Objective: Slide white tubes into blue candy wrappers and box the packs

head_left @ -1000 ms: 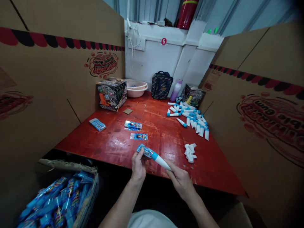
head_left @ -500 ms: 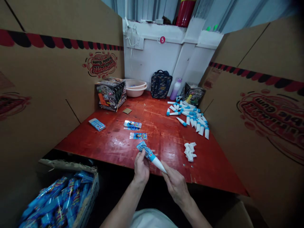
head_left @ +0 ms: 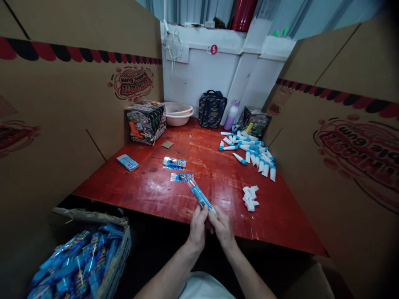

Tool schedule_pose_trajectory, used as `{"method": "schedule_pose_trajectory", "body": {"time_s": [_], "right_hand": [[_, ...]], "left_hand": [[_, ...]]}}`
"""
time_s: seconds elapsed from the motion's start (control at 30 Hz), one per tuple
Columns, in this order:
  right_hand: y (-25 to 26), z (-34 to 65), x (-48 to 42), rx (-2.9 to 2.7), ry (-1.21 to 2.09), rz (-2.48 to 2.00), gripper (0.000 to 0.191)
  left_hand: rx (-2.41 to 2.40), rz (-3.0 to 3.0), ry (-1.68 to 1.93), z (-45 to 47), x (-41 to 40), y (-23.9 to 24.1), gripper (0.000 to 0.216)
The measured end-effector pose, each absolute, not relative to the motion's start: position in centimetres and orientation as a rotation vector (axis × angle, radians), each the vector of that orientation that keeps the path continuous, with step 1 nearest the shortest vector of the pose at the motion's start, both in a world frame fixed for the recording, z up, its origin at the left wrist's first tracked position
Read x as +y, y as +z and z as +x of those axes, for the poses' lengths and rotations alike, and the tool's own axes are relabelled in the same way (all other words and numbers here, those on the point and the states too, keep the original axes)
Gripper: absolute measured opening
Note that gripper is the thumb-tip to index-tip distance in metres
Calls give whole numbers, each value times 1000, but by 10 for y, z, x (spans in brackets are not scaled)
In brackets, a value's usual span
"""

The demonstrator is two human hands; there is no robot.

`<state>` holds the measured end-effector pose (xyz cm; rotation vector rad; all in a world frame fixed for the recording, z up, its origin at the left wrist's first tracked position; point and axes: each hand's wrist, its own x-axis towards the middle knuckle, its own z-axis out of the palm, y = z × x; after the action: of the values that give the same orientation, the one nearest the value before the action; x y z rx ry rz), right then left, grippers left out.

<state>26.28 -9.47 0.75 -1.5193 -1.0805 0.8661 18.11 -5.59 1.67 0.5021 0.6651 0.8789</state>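
My left hand (head_left: pixel 198 226) and my right hand (head_left: pixel 222 226) are close together at the near edge of the red table (head_left: pixel 218 182). Both are pinched on the lower end of one tube in a blue printed wrapper (head_left: pixel 199 195), which points up and away from me over the table. Two flat printed wrappers (head_left: pixel 181 177) (head_left: pixel 174 162) lie on the table just beyond it. A small heap of white paper scraps (head_left: pixel 250 197) lies to the right of my hands.
A pile of white tubes with blue caps (head_left: pixel 249 151) lies at the right back. A printed box (head_left: pixel 146 122), pink basins (head_left: pixel 178 114), a dark bag (head_left: pixel 212 109) and a bottle (head_left: pixel 232 116) stand at the back. A carton of blue packets (head_left: pixel 77 265) sits lower left. Cardboard walls flank the table.
My hands have come together toward me. The white tube, bare at one end before, now sits inside the blue wrapper, and the whole piece points away from me.
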Motion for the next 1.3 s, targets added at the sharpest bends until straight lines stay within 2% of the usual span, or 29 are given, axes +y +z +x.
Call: {"method": "schedule_pose_trajectory", "body": {"time_s": [0.27, 0.37, 0.63, 0.83, 0.93, 1.07, 1.1, 1.2, 1.3], "right_hand": [[6, 275, -95, -1085, 1276, -1243, 35], [-2, 277, -95, -1024, 1231, -1226, 32], [-3, 269, -86, -1141, 1046, -1523, 36], [3, 247, -74, -1460, 863, -1585, 37], [6, 240, -52, -1632, 783, -1596, 41], [9, 247, 0, -1818, 307, -1735, 22], [8, 250, 13, -1854, 181, -1799, 22], [0, 260, 46, -1952, -57, -1977, 35], [-12, 265, 55, -2075, -117, -1951, 25]], "left_hand": [[510, 131, 879, 159, -17, 33, 13], [512, 57, 837, 160, -20, 31, 11], [535, -6, 851, 163, -29, 23, 15], [574, 2, 958, 139, -19, 23, 8], [657, 96, 1064, 106, -10, 23, 14], [859, 295, 1325, 38, 1, 14, 32], [935, 353, 1414, 18, 2, 9, 37], [1346, 547, 1584, -44, 2, -11, 45], [1836, 759, 1525, -89, -3, -29, 57]]}}
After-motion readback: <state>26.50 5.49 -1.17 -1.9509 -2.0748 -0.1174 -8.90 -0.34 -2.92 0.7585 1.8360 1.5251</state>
